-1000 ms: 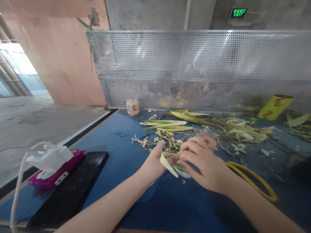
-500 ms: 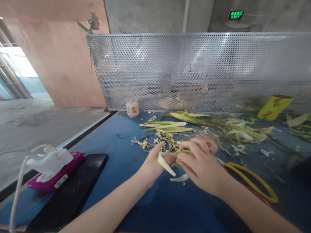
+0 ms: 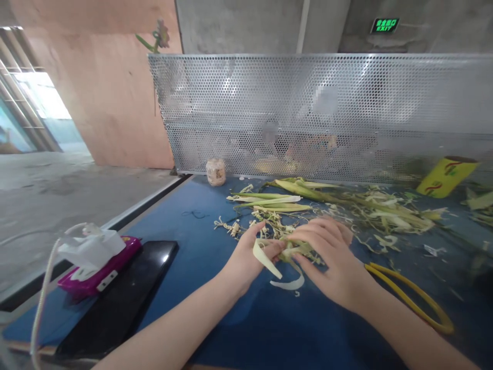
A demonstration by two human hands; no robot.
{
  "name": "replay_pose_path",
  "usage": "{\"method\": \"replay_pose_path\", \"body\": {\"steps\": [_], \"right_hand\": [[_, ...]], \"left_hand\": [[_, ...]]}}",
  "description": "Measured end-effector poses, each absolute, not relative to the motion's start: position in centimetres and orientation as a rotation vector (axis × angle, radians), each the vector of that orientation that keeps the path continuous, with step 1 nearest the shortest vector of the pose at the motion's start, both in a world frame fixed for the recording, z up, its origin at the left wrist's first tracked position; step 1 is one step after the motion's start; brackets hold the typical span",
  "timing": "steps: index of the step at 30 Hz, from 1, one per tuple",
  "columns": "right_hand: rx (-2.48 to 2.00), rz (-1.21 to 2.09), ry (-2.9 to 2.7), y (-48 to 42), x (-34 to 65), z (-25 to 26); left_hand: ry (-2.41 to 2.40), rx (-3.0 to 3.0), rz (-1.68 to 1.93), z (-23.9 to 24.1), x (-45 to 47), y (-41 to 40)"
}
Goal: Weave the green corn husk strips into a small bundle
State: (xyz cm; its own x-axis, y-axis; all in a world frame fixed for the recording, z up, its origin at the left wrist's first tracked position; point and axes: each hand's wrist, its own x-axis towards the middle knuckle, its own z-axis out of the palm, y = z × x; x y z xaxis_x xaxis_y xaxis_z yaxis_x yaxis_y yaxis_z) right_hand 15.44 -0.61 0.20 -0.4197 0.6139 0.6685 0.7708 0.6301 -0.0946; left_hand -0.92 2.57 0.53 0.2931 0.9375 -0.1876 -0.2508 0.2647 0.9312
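Note:
My left hand (image 3: pixel 252 252) is closed, thumb and fingers pinching a pale green husk strip (image 3: pixel 267 261) whose wide end hangs below the fingers. My right hand (image 3: pixel 327 254) curves over the other side of the green husk (image 3: pixel 298 247), with thumb and forefinger on either side of it; its far fingers are partly hidden. A loose white strip (image 3: pixel 290 282) curls on the table just under the hands. Behind them lie small knotted husk pieces (image 3: pixel 269 218) and several long green husk leaves (image 3: pixel 269 201).
A yellow-handled tool (image 3: pixel 416 293) lies beside my right forearm. At left are a black phone-like slab (image 3: pixel 123 298) and a magenta power strip (image 3: pixel 88 282) with a white plug. A yellow cylinder (image 3: pixel 447 177), husk heap (image 3: pixel 396 208) and small jar (image 3: pixel 215 172) stand near the perforated metal screen (image 3: pixel 231 103).
My right hand's fingers have spread a little and shifted away from my left hand, exposing more of the green husk between them. The whole view has moved slightly rightward in the picture.

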Motion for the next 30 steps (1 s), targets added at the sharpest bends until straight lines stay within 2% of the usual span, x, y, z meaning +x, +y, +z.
{"method": "replay_pose_path", "body": {"steps": [11,23,30], "right_hand": [[-1.139,-0.080,-2.281,-0.9,14.9,0.1],[-1.161,-0.281,-2.262,-0.8,14.7,-0.5],[-1.117,-0.261,-2.321,-0.9,14.5,-0.6]], "left_hand": [[0.853,1.472,0.987,-1.2,-1.5,3.4],[0.818,1.292,0.975,-1.3,-1.1,3.2],[0.892,1.325,0.889,-0.9,-1.4,2.7]]}}
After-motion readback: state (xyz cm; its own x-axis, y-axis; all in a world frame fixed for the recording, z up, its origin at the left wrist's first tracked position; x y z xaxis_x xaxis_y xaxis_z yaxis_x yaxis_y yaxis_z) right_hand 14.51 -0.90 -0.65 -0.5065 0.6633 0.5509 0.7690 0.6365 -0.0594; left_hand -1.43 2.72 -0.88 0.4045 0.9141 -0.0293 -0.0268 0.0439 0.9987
